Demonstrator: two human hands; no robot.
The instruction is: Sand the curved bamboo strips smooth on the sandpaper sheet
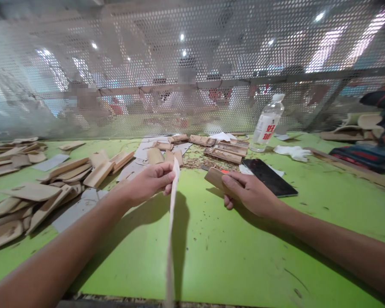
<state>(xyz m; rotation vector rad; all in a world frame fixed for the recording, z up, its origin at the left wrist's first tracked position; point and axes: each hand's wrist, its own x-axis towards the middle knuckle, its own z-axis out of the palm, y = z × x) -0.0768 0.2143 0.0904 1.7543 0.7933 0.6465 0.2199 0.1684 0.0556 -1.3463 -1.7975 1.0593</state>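
Note:
My left hand (157, 182) pinches the top of a long, thin, pale strip (171, 231), seen nearly edge-on. The strip runs down past the bottom of the view; its material is unclear. To the right, my right hand (248, 192) is closed around a curved piece of split bamboo (215, 177), which points toward the middle of the table. The strip and the bamboo piece are apart. Just behind my right fingers, a small orange item (224, 171) shows, mostly hidden. A black phone or tablet (269, 177) lies beside that hand.
Bamboo pieces (64, 171) are heaped at left on the green table (211, 265). More split bamboo (224, 154) and shavings lie at the back, near a plastic bottle (268, 122), crumpled tissue (292, 152) and a power tool (365, 156). A perforated metal screen (167, 107) stands behind.

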